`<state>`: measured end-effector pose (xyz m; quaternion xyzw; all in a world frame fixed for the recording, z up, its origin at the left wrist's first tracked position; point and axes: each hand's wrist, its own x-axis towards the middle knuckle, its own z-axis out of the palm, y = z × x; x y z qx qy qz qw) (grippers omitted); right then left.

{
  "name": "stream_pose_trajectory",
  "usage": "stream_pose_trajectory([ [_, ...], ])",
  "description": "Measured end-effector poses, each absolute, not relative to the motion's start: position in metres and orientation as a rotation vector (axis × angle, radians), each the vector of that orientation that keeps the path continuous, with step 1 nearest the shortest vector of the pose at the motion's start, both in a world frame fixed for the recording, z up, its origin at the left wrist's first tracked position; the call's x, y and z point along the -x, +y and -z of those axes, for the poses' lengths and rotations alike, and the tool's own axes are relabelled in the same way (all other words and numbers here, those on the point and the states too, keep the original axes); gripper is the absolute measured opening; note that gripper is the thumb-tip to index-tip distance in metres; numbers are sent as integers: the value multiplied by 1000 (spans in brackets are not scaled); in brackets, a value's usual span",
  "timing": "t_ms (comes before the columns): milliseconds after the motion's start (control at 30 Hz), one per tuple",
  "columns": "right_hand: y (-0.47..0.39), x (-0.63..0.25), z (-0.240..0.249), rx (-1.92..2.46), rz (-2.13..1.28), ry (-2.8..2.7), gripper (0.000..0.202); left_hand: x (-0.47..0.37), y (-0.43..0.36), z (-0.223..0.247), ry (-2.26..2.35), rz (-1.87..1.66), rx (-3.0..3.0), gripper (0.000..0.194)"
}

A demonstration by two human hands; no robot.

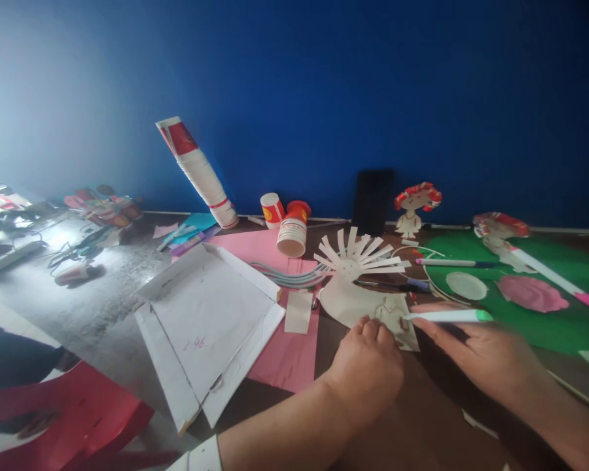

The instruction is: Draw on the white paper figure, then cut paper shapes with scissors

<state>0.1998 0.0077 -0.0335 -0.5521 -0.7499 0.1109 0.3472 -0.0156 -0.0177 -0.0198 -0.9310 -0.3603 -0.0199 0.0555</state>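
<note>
A cream piece of paper (343,304) with a small figure drawn on it lies before me, curved on its left side. My left hand (368,360) presses on its lower edge, fingers curled and bunched together. From the right, my right hand (476,347) grips a white marker (442,316) with a green end, its tip at the drawing. Just behind the paper is a cut paper piece (348,267) with strips fanning out and a face drawn in the middle. A black pen (390,286) lies beside it.
A white box lid (211,327) rests on pink paper (299,363) at left. Stacked paper cups (203,180) lean against the blue wall (294,98). Standing paper dolls (410,219), a black phone-like slab (373,201) and green paper (535,327) are at right. A red chair (73,418) is lower left.
</note>
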Motion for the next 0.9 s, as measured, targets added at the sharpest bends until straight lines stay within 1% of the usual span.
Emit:
stream_pose_trajectory([
  [400,11,-199,42,1489,-119,-2072,48,16,-18,21,-1074,79,2812,29],
  [567,11,-199,43,1517,-142,-2092,48,15,-18,21,-1071,82,2815,28],
  [767,11,-200,44,1507,-155,-2109,41,15,-18,15,-1077,62,2815,32],
  [900,10,-199,41,1488,-171,-2122,44,16,-18,13,-1082,37,2815,31],
])
